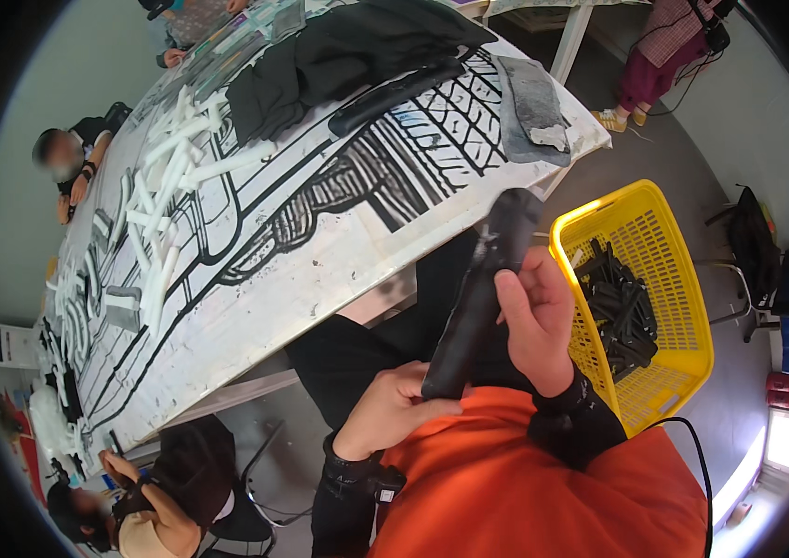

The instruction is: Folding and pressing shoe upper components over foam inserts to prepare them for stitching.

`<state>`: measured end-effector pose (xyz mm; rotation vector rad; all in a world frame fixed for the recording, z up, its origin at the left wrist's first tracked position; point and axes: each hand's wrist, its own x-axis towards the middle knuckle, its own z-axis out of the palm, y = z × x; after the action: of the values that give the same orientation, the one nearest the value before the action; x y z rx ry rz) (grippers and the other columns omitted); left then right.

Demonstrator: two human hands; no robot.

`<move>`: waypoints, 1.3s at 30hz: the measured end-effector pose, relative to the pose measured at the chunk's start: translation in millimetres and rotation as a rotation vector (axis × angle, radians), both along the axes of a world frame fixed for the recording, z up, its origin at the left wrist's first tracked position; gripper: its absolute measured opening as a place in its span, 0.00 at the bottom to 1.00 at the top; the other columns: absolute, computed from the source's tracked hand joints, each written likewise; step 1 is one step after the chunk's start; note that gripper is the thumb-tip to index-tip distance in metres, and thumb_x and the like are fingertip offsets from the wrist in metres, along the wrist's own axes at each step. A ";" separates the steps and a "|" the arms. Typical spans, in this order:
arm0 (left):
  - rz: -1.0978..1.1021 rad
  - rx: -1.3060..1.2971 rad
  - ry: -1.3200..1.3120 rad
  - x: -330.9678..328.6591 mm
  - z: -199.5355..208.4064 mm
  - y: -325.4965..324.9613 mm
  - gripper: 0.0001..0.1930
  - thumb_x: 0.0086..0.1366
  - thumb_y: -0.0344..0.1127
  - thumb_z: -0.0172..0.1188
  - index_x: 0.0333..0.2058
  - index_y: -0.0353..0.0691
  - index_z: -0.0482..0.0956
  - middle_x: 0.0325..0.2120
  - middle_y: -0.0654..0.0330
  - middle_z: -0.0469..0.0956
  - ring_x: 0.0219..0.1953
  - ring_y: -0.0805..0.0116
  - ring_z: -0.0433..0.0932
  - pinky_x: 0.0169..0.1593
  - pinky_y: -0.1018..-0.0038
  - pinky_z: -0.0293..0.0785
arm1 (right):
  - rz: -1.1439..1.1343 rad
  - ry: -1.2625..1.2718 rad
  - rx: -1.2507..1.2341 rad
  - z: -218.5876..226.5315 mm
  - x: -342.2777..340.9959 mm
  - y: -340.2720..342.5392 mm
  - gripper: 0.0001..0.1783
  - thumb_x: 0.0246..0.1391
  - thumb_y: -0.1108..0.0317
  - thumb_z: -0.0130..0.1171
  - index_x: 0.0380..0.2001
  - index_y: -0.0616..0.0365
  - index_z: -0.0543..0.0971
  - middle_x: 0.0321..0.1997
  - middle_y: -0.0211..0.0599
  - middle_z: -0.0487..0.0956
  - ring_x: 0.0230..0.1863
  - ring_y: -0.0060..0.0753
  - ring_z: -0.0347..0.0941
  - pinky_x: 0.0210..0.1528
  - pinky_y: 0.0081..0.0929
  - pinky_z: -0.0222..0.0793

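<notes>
A long black roll [478,307], smooth and slightly bent, slants over my lap in front of the table edge. My right hand [539,312] is closed around its upper part, thumb lying along the side. Lower down, my left hand [399,405] grips its bottom end, with the fingers partly hidden behind it. The roll's top end bulges out darkly above my right hand. To the right stands a yellow plastic basket [683,307] with a heap of short black rolls [618,312] inside.
The white table [301,312] bears a bold black line drawing, a pile of white rolls [167,186], black cloth [339,56] and a grey cloth piece [534,102]. Several people sit or stand around it. A black cable [702,456] curves beside my right side.
</notes>
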<state>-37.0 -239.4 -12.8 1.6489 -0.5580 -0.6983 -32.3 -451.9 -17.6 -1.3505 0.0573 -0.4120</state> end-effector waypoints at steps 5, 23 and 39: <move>0.136 0.064 0.234 -11.0 -9.2 16.5 0.08 0.70 0.30 0.66 0.43 0.34 0.89 0.38 0.57 0.89 0.44 0.69 0.85 0.53 0.72 0.78 | -0.049 0.188 0.258 3.1 -6.7 3.9 0.07 0.67 0.78 0.59 0.46 0.58 0.75 0.36 0.26 0.81 0.28 0.09 0.70 0.29 0.12 0.65; 0.623 -0.080 0.120 86.6 54.7 2.7 0.09 0.70 0.30 0.66 0.44 0.33 0.80 0.31 0.59 0.86 0.27 0.80 0.76 0.32 0.82 0.69 | 0.122 0.143 0.271 13.5 45.4 0.9 0.11 0.71 0.72 0.56 0.53 0.61 0.74 0.43 0.42 0.85 0.38 0.29 0.83 0.32 0.20 0.72; 0.708 0.697 -0.772 254.1 3.5 -30.6 0.37 0.64 0.56 0.69 0.45 0.20 0.67 0.25 0.39 0.83 0.28 0.42 0.85 0.32 0.55 0.81 | 0.255 0.274 0.077 -11.4 58.5 8.0 0.05 0.68 0.73 0.58 0.45 0.60 0.78 0.34 0.34 0.85 0.33 0.20 0.79 0.33 0.16 0.70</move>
<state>217.1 -270.0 -9.3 2.5834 -0.2036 0.3549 26.2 -443.9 -29.0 -1.3106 0.1248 -0.0091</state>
